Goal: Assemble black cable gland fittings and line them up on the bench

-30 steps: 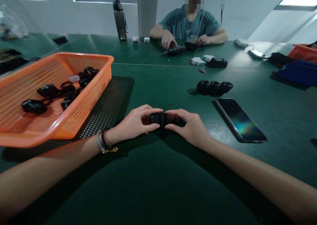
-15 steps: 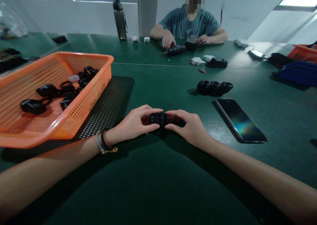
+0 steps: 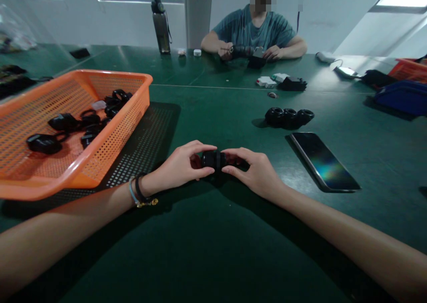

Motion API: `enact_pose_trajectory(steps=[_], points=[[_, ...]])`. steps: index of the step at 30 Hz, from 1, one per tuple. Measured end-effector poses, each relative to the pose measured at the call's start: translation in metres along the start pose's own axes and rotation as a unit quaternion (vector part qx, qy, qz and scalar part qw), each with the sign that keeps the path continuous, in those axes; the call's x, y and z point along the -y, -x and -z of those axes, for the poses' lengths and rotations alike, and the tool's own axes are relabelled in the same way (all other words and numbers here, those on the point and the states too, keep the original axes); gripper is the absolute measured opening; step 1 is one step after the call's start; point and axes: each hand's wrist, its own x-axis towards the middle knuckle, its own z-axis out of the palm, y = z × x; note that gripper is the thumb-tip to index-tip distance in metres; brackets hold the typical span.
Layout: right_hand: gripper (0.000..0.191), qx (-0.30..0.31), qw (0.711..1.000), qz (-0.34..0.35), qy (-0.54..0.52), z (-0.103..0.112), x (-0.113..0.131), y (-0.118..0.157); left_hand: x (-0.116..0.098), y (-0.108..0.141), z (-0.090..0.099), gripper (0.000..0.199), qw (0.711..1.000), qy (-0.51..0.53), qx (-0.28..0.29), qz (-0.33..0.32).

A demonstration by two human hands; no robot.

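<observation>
Above the green table, both hands hold a black cylindrical fitting lying crosswise, with a ridged collar near its right end. My left hand pinches its left part between thumb and fingers. At the collar end, the thumb and fingertips of my right hand close on it; the fingers behind are partly hidden. An orange perforated basket to the left contains several black fittings. Beyond my right hand, a small row of black round pieces rests on the table.
A phone lies at the right. Across the table a person holds a power drill beside a black part. Small white and black parts lie nearer. A bottle stands at the back, a blue bin far right.
The fitting has turned slightly between my fingers, while both hands stay in place. Across the table, the person has lifted the drill and swung it around.
</observation>
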Motion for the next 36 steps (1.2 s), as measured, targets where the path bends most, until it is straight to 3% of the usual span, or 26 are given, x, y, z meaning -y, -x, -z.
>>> enact_pose_trajectory(steps=[8,17,36], points=[[0.033,0.014,1.000,0.018,0.020,0.0032,0.0035,0.0002,-0.0040,-0.0003,0.0012,0.039,1.000,-0.018,-0.009,-0.007],[0.037,-0.019,0.999,0.020,0.020,0.0004,0.0003,0.0009,-0.0004,0.0006,0.0005,0.042,1.000,0.009,0.012,-0.009],[0.030,-0.007,0.999,0.021,0.028,0.0006,0.0006,-0.0002,0.0025,0.0004,0.0025,0.046,0.998,-0.032,0.006,-0.051]])
